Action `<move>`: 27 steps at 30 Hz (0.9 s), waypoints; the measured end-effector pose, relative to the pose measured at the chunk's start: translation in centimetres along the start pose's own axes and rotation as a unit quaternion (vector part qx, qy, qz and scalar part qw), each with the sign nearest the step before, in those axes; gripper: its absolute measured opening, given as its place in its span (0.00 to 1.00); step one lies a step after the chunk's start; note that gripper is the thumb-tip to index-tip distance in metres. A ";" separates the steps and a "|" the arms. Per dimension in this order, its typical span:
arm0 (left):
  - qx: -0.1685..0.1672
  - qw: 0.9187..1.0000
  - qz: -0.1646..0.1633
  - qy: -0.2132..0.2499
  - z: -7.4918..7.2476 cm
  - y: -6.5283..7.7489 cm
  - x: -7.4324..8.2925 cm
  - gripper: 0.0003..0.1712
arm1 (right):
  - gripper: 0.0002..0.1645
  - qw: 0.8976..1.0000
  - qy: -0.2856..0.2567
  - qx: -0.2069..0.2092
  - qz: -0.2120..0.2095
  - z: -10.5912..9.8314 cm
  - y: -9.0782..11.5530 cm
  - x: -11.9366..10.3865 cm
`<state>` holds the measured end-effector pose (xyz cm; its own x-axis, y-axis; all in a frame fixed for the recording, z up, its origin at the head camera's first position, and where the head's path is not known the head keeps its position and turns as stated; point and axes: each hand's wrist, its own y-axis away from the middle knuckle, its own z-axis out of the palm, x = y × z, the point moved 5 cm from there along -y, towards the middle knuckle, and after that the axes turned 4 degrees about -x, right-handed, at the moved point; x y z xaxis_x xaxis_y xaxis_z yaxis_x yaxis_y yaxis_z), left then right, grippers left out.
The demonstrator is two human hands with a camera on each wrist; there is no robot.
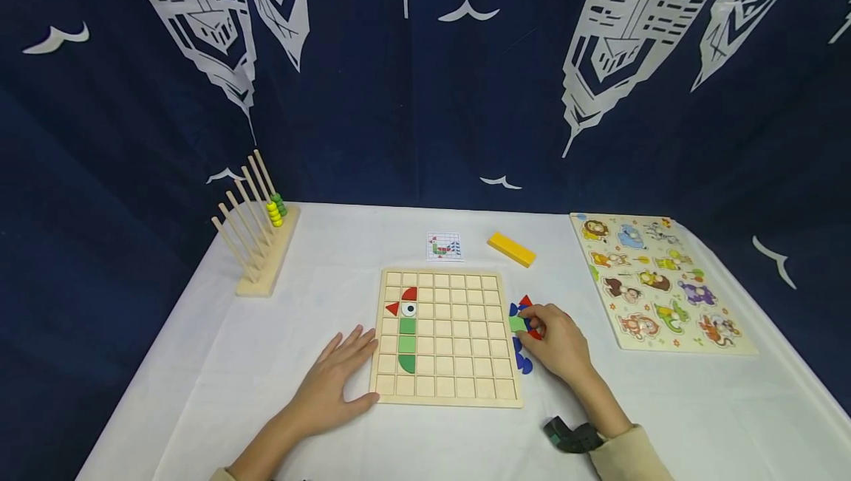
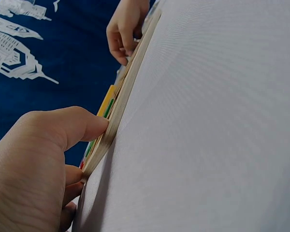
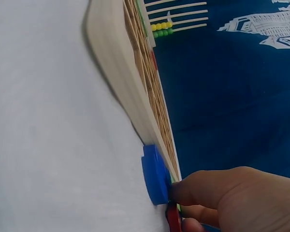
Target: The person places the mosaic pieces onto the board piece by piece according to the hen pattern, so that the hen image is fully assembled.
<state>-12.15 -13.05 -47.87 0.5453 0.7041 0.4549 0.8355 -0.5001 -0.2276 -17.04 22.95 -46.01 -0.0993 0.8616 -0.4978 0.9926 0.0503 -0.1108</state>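
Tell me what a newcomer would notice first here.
Probably the navy curtain behind the white table, with upside-down white towers. Then the wooden grid board mid-table, colourful pieces near its left side, and the right hand pinching a green piece by its right edge.

Your head view looks forward and down across the table [image 1: 219,363]; your wrist views look low, close and tipped sideways at near corners of the grid board [image 1: 448,400]; all three share it.

Grid board [image 1: 459,348] lies on table [image 1: 339,244], bead rack [image 1: 262,275] left, animal puzzle [image 1: 654,296] right. Card [image 1: 445,247] and bar [image 1: 511,250] lie behind board; loose pieces [image 1: 518,349] border its right edge.
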 end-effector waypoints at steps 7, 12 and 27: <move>0.000 1.000 0.000 0.002 -0.1 0.1 0.0 0.46 | 0.14 1.000 0.012 -0.001 0.005 -0.2 0.0 -0.1; -0.002 1.000 -0.001 0.005 -0.1 0.1 0.1 0.45 | 0.15 0.999 0.029 0.012 0.011 -0.9 0.1 0.0; -0.007 1.000 -0.006 0.010 0.0 0.0 0.0 0.45 | 0.13 0.992 -0.029 -0.060 -0.110 1.7 1.3 -8.8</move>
<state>-12.12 -13.05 -47.86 0.5336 0.6996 0.4752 0.8409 -0.4992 -0.2091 -15.02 14.53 -43.23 -0.3139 0.7928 -0.5224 0.9476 0.2958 -0.1204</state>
